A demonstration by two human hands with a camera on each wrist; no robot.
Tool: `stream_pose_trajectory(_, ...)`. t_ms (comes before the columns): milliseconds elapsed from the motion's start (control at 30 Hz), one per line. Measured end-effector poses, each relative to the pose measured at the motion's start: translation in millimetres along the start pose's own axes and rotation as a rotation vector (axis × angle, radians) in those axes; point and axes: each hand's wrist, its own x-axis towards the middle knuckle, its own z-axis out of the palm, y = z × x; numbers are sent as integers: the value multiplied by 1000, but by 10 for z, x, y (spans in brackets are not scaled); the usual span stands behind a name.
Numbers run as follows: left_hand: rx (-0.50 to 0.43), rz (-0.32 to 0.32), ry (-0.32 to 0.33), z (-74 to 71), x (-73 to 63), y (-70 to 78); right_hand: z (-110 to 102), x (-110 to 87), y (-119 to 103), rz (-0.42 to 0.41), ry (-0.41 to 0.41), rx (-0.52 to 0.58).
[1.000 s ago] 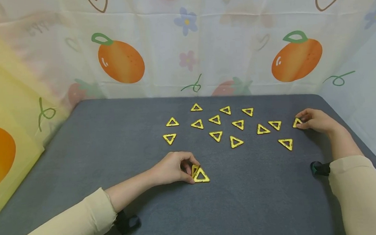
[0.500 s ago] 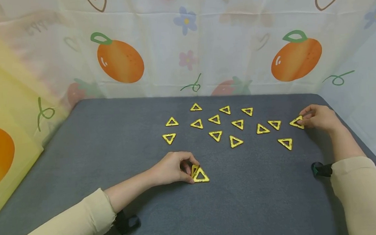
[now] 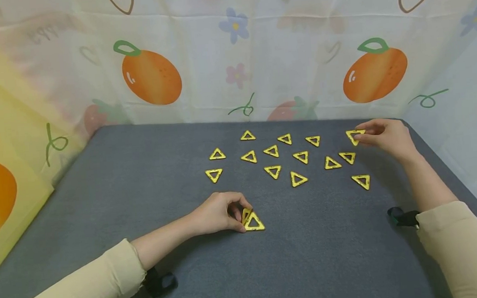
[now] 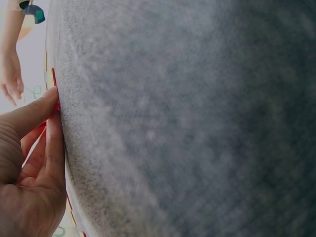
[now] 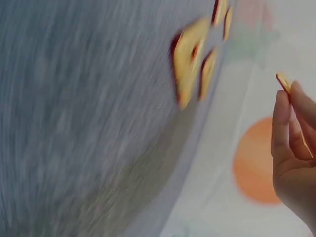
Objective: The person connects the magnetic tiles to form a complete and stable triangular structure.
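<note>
My left hand (image 3: 218, 213) is low at the middle of the table, pinching yellow triangular frame tiles between thumb and fingers. One tile (image 3: 254, 229) faces me; a second (image 3: 244, 216) leans behind it at an angle, partly covered by the fingers. In the left wrist view, the thumb and fingers press on a thin red-edged tile (image 4: 55, 79). At the far right my right hand (image 3: 391, 140) holds another yellow triangle tile (image 3: 349, 134) by one corner, raised off the table. The right wrist view shows that tile (image 5: 282, 80) between thumb and fingertips.
Several loose yellow triangle tiles (image 3: 293, 179) lie flat and spread across the back and right-centre of the dark grey table (image 3: 140, 174). A printed cloth (image 3: 256, 46) with oranges and flowers hangs along the back and sides.
My right hand has lifted the triangle tile from the table's right side and carried it back and to the left, turning it. The left hand keeps its place with its tiles.
</note>
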Motion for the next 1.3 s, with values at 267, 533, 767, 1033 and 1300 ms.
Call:
stream_pose_trajectory(267,-9,0,-6,2,-5,-5,302,-114,-481,-50,-53,70)
stream_pose_trajectory(533,-12,6,-5,8,-1,-10,624,-333,-875,-145,-158,88)
stream_pose_trajectory(767,-2,10,-2,8,-5,-8,879,-506,-1128,-173,-269,153)
stream_pose_trajectory(1033,4,10,1,4,4,-9,1126,-624,-1250,-210,-344,151)
stream_pose_trajectory(1300,15,2,3,-10,-2,-2,1338,-765,-1360,-280,-382,76)
